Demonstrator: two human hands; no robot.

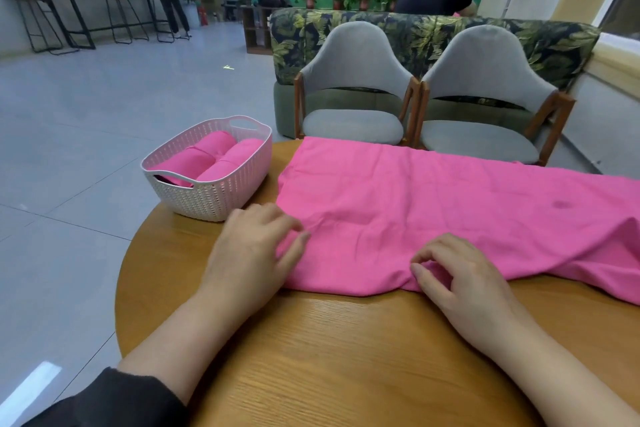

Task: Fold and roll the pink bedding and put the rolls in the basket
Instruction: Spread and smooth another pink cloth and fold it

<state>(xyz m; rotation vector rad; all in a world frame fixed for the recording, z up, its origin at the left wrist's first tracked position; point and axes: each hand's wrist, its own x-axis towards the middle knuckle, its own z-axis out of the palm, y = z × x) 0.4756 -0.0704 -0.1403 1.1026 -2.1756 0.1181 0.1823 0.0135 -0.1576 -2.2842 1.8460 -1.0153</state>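
Your sleeve: a dark cuff (pixel 114 395) sits nearest you on the left forearm; the right forearm is bare.
Table: a round wooden top (pixel 311 357), bare in front of you.
Your left hand (pixel 252 250): palm down at the near left corner of the sheet, fingers loosely spread and resting on the cloth, gripping nothing.
Your right hand (pixel 464 274): on the near edge further right, thumb and curled fingers closed in a pinch on a small fold of that edge.
Pink bedding (pixel 433 211): one bright pink sheet lies across the table from the middle to the right, where it runs out of view. It looks thin and soft, lightly creased, with one small darker spot toward the right.
Doing the step well: pin the corner with your left hand, lift the pinched edge evenly, and smooth the creases before folding, so the roll comes out tight.
Basket (pixel 242 194): a white woven-look plastic basket stands at the table's left edge, just beyond your left hand.
Rolls (pixel 214 156): pink rolls already lie inside it; I judge the task well along.
Beyond: two grey chairs (pixel 353 80) face the table's far side.
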